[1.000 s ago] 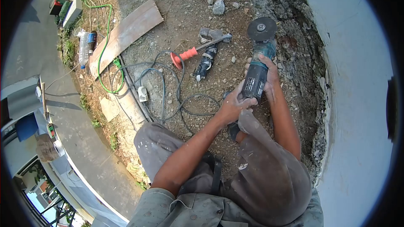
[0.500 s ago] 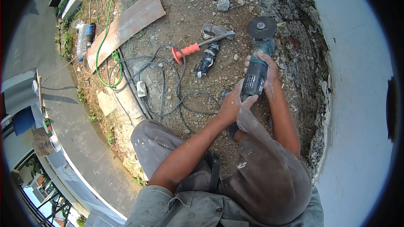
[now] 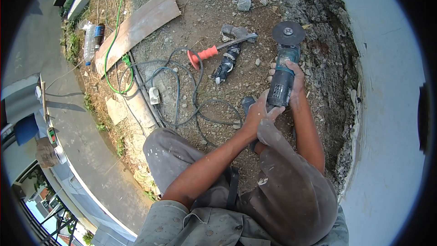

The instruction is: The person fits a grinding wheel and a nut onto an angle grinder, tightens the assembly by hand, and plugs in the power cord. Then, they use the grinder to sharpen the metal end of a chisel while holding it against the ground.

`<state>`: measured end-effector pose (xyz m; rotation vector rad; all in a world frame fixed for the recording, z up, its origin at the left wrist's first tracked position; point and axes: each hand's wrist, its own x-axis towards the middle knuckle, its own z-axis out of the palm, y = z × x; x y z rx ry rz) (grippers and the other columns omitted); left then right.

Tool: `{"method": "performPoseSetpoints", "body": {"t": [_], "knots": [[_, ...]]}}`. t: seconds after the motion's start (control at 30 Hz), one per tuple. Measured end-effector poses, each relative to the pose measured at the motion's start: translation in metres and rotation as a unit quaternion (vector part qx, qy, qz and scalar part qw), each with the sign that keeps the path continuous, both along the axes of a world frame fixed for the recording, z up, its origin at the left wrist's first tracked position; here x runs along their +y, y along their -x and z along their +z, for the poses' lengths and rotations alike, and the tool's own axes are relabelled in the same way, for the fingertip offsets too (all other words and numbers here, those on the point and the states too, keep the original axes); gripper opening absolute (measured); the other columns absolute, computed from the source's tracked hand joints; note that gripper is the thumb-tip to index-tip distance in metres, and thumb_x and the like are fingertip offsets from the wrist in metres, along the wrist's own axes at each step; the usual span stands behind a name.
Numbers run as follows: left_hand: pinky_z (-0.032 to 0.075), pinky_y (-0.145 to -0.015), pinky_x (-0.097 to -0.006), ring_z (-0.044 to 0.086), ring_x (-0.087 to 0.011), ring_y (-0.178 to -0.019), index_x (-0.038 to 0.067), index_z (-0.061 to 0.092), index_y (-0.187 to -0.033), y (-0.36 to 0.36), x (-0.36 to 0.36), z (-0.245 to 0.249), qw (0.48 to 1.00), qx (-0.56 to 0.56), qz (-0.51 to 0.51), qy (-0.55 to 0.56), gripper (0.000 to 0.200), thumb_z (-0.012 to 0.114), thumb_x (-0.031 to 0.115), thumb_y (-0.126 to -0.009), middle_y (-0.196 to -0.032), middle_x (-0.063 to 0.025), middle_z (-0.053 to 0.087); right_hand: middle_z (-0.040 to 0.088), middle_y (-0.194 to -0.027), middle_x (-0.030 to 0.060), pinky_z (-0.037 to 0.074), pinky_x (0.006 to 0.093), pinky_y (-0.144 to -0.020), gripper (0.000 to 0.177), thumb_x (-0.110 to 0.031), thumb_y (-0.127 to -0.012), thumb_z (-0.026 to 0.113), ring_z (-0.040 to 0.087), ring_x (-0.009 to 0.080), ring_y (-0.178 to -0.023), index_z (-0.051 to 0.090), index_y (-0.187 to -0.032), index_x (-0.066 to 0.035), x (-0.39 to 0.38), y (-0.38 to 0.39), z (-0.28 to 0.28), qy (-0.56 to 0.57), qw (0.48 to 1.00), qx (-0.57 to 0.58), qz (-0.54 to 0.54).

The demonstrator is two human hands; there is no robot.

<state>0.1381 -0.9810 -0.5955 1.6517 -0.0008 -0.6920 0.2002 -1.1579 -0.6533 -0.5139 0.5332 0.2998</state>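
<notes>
An angle grinder point(image 3: 283, 70) with a dark cutting disc point(image 3: 288, 33) points away from me, close to the rough wall base. My right hand point(image 3: 297, 78) is wrapped round the front of its body, thumb on top. At the rear end, my left hand point(image 3: 261, 112) is closed on the tool's tail, with some fingers hidden beneath. Left of the grinder, a chisel point(image 3: 233, 42) with a red hand guard rests on a hammer point(image 3: 226, 63) whose handle is wrapped in black and whose head looks dusty.
A dark cable point(image 3: 196, 95) loops over the gravel beside a white plug or socket point(image 3: 154, 95). Farther left lie a plywood board point(image 3: 141, 27), a green cord point(image 3: 119, 13) and bottles point(image 3: 89, 44). A white wall point(image 3: 387, 109) rises at the right. Stones point(image 3: 244, 2) lie ahead.
The view has shifted slightly, and the grinder sits a little lower and farther right in it. Both hands keep their hold; the disc shows rounder, slightly more face-on.
</notes>
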Motion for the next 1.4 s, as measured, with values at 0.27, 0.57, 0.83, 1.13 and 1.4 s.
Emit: {"method": "performPoseSetpoints", "body": {"t": [0.27,0.57,0.83,1.13,1.4], "knots": [[0.052,-0.086,-0.0400,0.068,-0.0319,-0.093,-0.001,0.051,-0.120,-0.007,0.003,-0.002,0.995,0.040,-0.068,-0.068,0.063,0.083,0.036,-0.081,-0.099,-0.0210,0.069,0.066,-0.093,0.0170,0.064,0.0409,-0.065,0.038,-0.025,-0.092,0.064,0.070,0.0280,-0.078,0.053,-0.112,0.006,-0.007,0.006,-0.003,0.022,0.999,0.011,0.035],[0.048,-0.096,-0.0452,0.063,-0.0404,-0.108,-0.003,0.055,-0.133,-0.070,0.051,-0.006,0.975,-0.091,-0.104,-0.177,0.066,0.078,0.034,-0.084,-0.117,-0.0232,0.066,0.069,-0.082,0.0151,0.062,0.0347,-0.060,0.035,-0.029,-0.088,0.072,0.070,0.0219,-0.067,0.061,-0.102,0.001,-0.021,0.009,0.023,0.255,0.961,0.069,0.079],[0.037,-0.100,-0.0505,0.063,-0.0329,-0.109,0.011,0.063,-0.120,-0.174,0.117,-0.050,0.818,-0.206,-0.207,-0.495,0.041,0.071,0.030,-0.085,-0.111,-0.0134,0.069,0.066,-0.094,0.0099,0.056,0.0304,-0.065,0.054,-0.031,-0.077,0.083,0.070,0.0187,-0.074,0.057,-0.114,-0.001,-0.040,-0.005,0.042,0.510,0.853,-0.014,0.114],[0.038,-0.099,-0.0565,0.067,-0.0354,-0.106,0.009,0.058,-0.115,-0.178,0.123,-0.069,0.759,-0.329,-0.238,-0.508,0.034,0.060,0.033,-0.092,-0.101,-0.0156,0.072,0.063,-0.123,0.0253,0.051,0.0466,-0.094,0.084,-0.033,-0.070,0.082,0.064,0.0409,-0.111,0.044,-0.137,0.000,-0.031,-0.019,0.043,0.812,0.538,0.015,0.227],[0.050,-0.080,-0.0501,0.072,-0.0336,-0.088,0.007,0.054,-0.108,-0.182,0.117,-0.070,0.774,-0.265,-0.273,-0.506,0.024,0.055,0.026,-0.092,-0.091,-0.0144,0.074,0.063,-0.129,0.0211,0.053,0.0505,-0.093,0.083,-0.026,-0.073,0.075,0.064,0.0407,-0.113,0.041,-0.145,-0.004,-0.010,-0.021,0.036,0.848,0.475,-0.001,0.235]]}}
